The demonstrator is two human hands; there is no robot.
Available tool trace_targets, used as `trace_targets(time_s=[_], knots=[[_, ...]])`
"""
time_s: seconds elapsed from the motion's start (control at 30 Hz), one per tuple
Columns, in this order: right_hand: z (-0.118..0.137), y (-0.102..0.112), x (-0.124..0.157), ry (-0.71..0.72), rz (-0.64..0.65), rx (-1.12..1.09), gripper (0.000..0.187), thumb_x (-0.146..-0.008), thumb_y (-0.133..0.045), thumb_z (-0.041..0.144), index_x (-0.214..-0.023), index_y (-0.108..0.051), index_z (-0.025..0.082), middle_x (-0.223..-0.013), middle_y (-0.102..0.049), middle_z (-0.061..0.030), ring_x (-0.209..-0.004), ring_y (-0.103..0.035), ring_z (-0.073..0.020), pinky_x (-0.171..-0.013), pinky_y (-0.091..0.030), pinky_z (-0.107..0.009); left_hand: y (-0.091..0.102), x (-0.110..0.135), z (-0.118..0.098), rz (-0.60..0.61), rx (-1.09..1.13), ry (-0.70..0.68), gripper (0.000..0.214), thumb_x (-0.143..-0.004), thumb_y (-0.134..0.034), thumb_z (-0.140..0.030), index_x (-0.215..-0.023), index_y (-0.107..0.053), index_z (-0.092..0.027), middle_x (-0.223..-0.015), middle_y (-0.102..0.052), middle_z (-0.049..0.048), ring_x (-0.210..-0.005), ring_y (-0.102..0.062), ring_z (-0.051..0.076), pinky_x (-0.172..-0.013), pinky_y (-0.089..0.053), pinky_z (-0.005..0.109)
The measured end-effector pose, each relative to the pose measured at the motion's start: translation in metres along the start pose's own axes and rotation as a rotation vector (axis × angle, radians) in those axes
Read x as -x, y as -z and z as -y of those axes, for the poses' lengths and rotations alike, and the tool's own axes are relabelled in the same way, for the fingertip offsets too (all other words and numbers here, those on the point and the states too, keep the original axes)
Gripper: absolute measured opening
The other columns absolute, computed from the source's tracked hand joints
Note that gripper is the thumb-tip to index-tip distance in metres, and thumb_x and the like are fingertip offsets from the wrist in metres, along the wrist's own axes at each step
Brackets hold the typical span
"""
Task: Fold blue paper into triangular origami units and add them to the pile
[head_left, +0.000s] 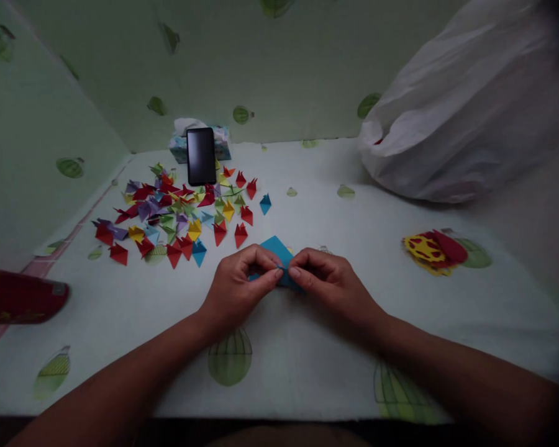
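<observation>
A blue paper piece (278, 250) lies on the white patterned tablecloth (307, 323), its upper corner sticking out between my hands. My left hand (240, 282) pinches its left side with thumb and curled fingers. My right hand (323, 278) pinches the right side, fingertips meeting those of the left. The lower part of the paper is hidden under my fingers.
Several folded paper pieces (181, 214), red, yellow, green, purple and blue, are scattered at the back left. A black phone (200, 156) leans on a tissue box (221, 144). A white plastic bag (466, 105) sits back right, a stack of red and yellow paper (432, 249) at right, a red object (21, 297) at left.
</observation>
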State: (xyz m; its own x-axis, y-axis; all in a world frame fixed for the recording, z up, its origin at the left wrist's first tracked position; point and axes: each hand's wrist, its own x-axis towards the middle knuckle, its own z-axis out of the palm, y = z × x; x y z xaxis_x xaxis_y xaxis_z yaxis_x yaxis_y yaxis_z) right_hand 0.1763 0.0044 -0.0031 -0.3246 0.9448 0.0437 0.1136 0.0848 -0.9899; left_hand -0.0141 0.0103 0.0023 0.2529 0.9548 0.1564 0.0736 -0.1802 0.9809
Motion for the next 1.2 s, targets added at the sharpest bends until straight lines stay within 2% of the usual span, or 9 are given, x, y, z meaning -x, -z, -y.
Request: trace_targets(time_s=[0.17,0.37,0.53,0.7,0.83,0.97,1.03,1.13,1.2], knots=[[0.0005,0.0006,0.0012,0.016,-0.019,0.041,0.022,-0.088,-0.064,0.031,-0.073,-0.060,0.016,-0.068,-0.055,0.0009,-0.064,-0.046,-0.0105,-0.061,-0.037,-0.024,-0.0003,-0.0010,0.0001,-0.006,0.037,0.016,0.013,-0.078,-0.075,-0.016,-0.070,-0.065,-0.017,-0.079,-0.070,0.0020,-0.077,-0.067,0.012,-0.071,-0.054,0.023],[0.0018,-0.0004,0.0018,0.020,-0.035,0.053,0.022,-0.087,-0.064,0.031,-0.071,-0.058,0.016,-0.068,-0.055,0.0009,-0.065,-0.046,-0.0104,-0.061,-0.035,-0.025,-0.0031,-0.0013,0.0012,-0.037,0.241,0.183,0.021,-0.072,-0.084,-0.018,-0.076,-0.063,-0.017,-0.077,-0.068,-0.0005,-0.071,-0.062,0.009,-0.066,-0.052,0.020],[0.0004,-0.0011,-0.0010,-0.106,0.048,-0.063,0.023,-0.082,-0.066,0.033,-0.070,-0.056,0.017,-0.067,-0.053,0.0017,-0.062,-0.043,-0.0096,-0.058,-0.033,-0.024,-0.0028,0.0005,0.0048,-0.042,0.375,0.239,0.027,-0.075,-0.083,-0.017,-0.088,-0.059,-0.019,-0.076,-0.066,-0.0036,-0.070,-0.061,0.008,-0.066,-0.052,0.019],[0.0001,-0.0013,0.0002,-0.228,0.137,-0.148,0.027,-0.083,-0.066,0.040,-0.073,-0.057,0.016,-0.065,-0.052,0.0021,-0.061,-0.043,-0.0094,-0.057,-0.033,-0.023,-0.0006,-0.0001,0.0060,-0.015,0.411,0.238,0.028,-0.075,-0.081,-0.014,-0.086,-0.056,-0.019,-0.074,-0.063,-0.0050,-0.068,-0.058,0.007,-0.064,-0.049,0.017],[0.0002,-0.0007,0.0013,-0.203,0.154,-0.147,0.029,-0.085,-0.066,0.041,-0.072,-0.058,0.016,-0.065,-0.052,0.0022,-0.060,-0.043,-0.0092,-0.057,-0.033,-0.024,0.0002,-0.0013,0.0062,0.035,0.422,0.252,0.031,-0.073,-0.084,-0.016,-0.086,-0.057,-0.019,-0.074,-0.063,-0.0049,-0.066,-0.057,0.007,-0.063,-0.047,0.018],[0.0028,0.0013,0.0012,-0.123,0.077,-0.119,0.029,-0.086,-0.066,0.037,-0.069,-0.056,0.017,-0.064,-0.053,0.0025,-0.061,-0.044,-0.0090,-0.059,-0.035,-0.024,-0.0006,-0.0011,0.0075,0.083,0.415,0.311,0.027,-0.085,-0.078,-0.031,-0.104,-0.062,-0.020,-0.079,-0.066,-0.0029,-0.071,-0.061,0.009,-0.069,-0.048,0.022],[0.0040,0.0015,0.0014,-0.103,0.031,-0.103,0.029,-0.086,-0.065,0.037,-0.068,-0.054,0.017,-0.064,-0.053,0.0027,-0.061,-0.045,-0.0091,-0.058,-0.035,-0.023,-0.0015,-0.0011,0.0068,0.128,0.361,0.351,0.025,-0.087,-0.074,-0.038,-0.098,-0.065,-0.018,-0.075,-0.065,-0.0022,-0.069,-0.058,0.009,-0.068,-0.046,0.023],[0.0044,0.0001,0.0026,-0.101,-0.019,-0.098,0.031,-0.087,-0.066,0.039,-0.068,-0.054,0.018,-0.063,-0.054,0.0023,-0.061,-0.047,-0.0095,-0.058,-0.036,-0.023,-0.0032,-0.0014,0.0037,0.175,0.291,0.386,0.031,-0.081,-0.079,-0.042,-0.078,-0.064,-0.015,-0.067,-0.060,-0.0024,-0.063,-0.052,0.009,-0.064,-0.042,0.023],[0.0034,-0.0017,0.0041,-0.104,-0.033,-0.119,0.033,-0.086,-0.068,0.042,-0.068,-0.054,0.018,-0.063,-0.055,0.0020,-0.060,-0.048,-0.0097,-0.058,-0.037,-0.023,-0.0039,-0.0016,0.0013,0.170,0.272,0.390,0.033,-0.077,-0.082,-0.042,-0.073,-0.062,-0.015,-0.066,-0.059,-0.0029,-0.062,-0.050,0.009,-0.062,-0.039,0.023]])
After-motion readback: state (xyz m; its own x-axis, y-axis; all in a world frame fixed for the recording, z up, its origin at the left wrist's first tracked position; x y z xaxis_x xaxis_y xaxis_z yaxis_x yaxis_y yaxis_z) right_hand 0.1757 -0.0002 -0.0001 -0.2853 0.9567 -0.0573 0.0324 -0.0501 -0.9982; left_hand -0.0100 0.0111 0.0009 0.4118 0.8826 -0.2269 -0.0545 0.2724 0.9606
